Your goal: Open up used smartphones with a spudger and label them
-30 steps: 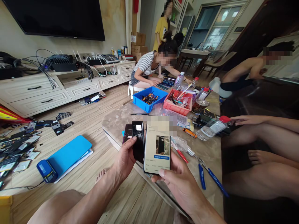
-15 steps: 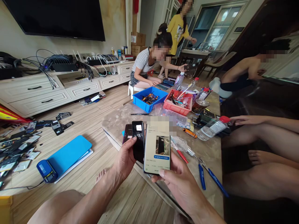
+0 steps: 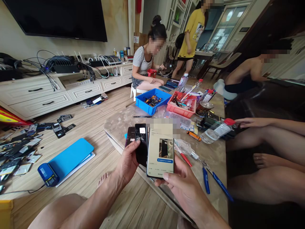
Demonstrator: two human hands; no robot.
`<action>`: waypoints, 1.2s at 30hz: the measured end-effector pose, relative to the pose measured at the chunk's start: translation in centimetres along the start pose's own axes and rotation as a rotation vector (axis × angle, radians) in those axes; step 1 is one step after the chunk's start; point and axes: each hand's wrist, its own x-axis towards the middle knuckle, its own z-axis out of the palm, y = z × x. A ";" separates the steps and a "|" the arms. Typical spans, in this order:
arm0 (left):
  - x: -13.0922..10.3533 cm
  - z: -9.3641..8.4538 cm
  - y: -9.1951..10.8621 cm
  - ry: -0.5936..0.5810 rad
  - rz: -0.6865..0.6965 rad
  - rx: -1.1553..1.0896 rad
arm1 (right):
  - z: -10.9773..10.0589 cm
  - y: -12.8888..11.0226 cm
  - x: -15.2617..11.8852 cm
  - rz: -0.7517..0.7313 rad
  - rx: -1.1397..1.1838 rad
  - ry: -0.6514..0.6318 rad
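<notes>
My left hand [image 3: 128,156] is closed around a black phone [image 3: 142,149], its thumb pressed on the front; a white sticker shows near the phone's top. Partly behind it is a dark purplish phone [image 3: 130,136], and I cannot tell whether it is held or lies on the table. My right hand [image 3: 177,173] grips a smartphone [image 3: 160,162] with a lit screen showing a chat and a picture, thumb at its lower edge. The two phones are side by side over the near edge of the table [image 3: 119,124].
On the table stand a blue bin [image 3: 152,109] of small parts, a red bin [image 3: 182,111] of tools, a bottle [image 3: 218,131] and blue-handled pliers [image 3: 218,183]. Phone parts [image 3: 21,149] and a blue folder [image 3: 71,156] lie on the floor at left. Other people sit and stand around.
My hands and the phones stay nearly still. The seated person in stripes has drawn back an outstretched arm and sits more upright; the person in yellow has moved right.
</notes>
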 end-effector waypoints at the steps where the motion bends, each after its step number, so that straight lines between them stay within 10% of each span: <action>1: 0.0 0.0 0.0 -0.006 0.005 -0.002 | 0.0 0.0 0.0 -0.002 0.000 -0.002; 36: -0.1 -0.3 -0.3 -0.088 0.051 0.101 | 0.6 -0.3 -0.1 0.012 0.007 0.040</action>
